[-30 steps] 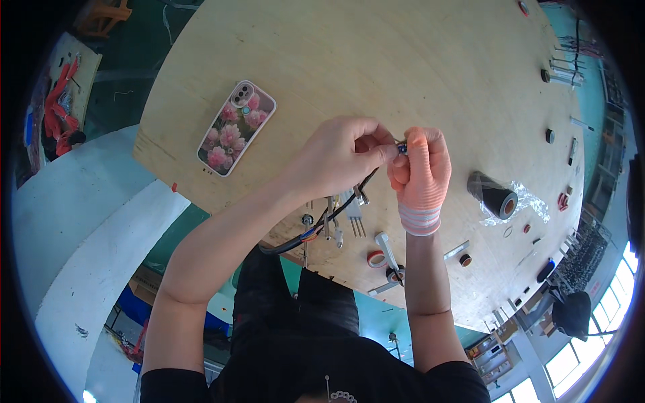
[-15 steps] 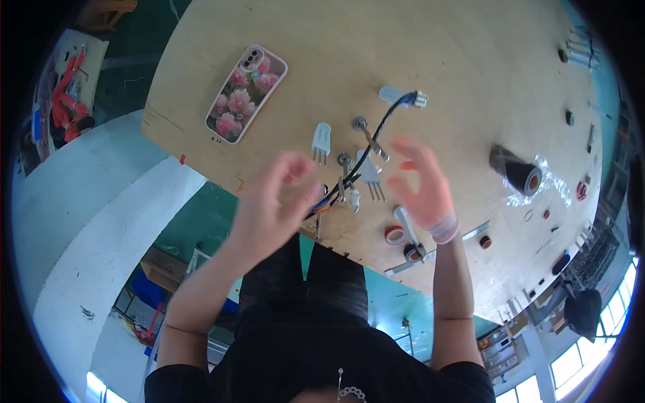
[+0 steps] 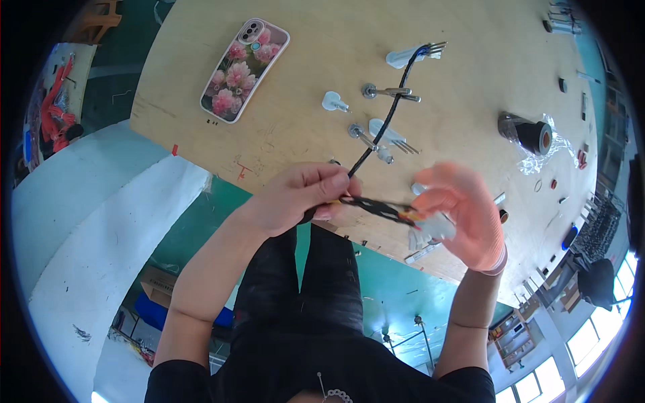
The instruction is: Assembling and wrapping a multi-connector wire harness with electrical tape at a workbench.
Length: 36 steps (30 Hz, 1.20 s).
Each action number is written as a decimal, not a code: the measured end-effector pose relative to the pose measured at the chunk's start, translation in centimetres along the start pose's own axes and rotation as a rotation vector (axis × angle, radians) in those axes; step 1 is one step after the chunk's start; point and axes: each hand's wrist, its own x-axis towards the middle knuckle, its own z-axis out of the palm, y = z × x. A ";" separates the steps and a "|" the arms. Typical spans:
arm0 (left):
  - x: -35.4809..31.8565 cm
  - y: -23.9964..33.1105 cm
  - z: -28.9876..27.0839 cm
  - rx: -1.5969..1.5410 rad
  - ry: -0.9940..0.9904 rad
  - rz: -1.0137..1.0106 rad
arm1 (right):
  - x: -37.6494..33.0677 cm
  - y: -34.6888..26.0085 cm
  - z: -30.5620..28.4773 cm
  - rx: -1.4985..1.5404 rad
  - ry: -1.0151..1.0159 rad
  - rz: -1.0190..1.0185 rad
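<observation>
A black wire harness [image 3: 383,127] runs from the fixtures on the table to my hands. My bare left hand [image 3: 302,195] is closed around it near the table's front edge. From there a looser stretch of wires [image 3: 379,207] with orange and yellow strands reaches my right hand [image 3: 467,211], which wears an orange glove. The right fingers curl around its end, where a whitish piece [image 3: 437,228], probably a connector, is blurred by motion. The harness passes beside two metal posts with prongs [image 3: 393,92] [image 3: 363,136] and ends at a pronged white holder [image 3: 406,57]. Another white holder [image 3: 390,133] stands near it.
A phone in a flowered case [image 3: 238,74] lies at the far left of the wooden table [image 3: 322,40]. To the right are a black film roll [image 3: 527,134] with clear wrap and small tape rolls [image 3: 503,215]. A white curved surface [image 3: 101,221] lies left.
My left hand has closed on the harness. My right hand has moved right and nearer to me, taking the loose wire end with it. The view has shifted slightly.
</observation>
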 end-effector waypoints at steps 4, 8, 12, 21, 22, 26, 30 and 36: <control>0.3 -0.8 -0.1 -0.118 -0.063 0.079 | 0.4 -0.4 2.2 0.352 -0.150 -0.012; -0.2 -0.6 0.9 0.149 0.076 0.191 | 1.4 -1.7 3.8 0.125 0.071 0.114; -0.8 -1.4 2.0 0.173 0.178 0.443 | 1.9 -1.6 5.2 0.156 0.247 0.069; -0.1 -1.3 3.0 0.811 0.444 0.875 | 0.8 -1.7 5.2 0.080 0.196 -0.020; -0.2 -1.5 2.6 0.849 0.430 0.884 | 0.9 -1.3 5.3 0.061 0.221 -0.025; 0.3 -1.7 2.6 0.680 0.471 0.786 | 0.3 -0.1 4.9 -0.005 0.238 -0.045; 0.5 -1.4 2.5 0.795 0.487 0.801 | 0.4 -0.8 4.9 -0.024 0.195 0.006; 1.1 -1.7 2.5 0.791 0.496 0.870 | 0.3 -1.1 4.5 -0.021 0.169 0.053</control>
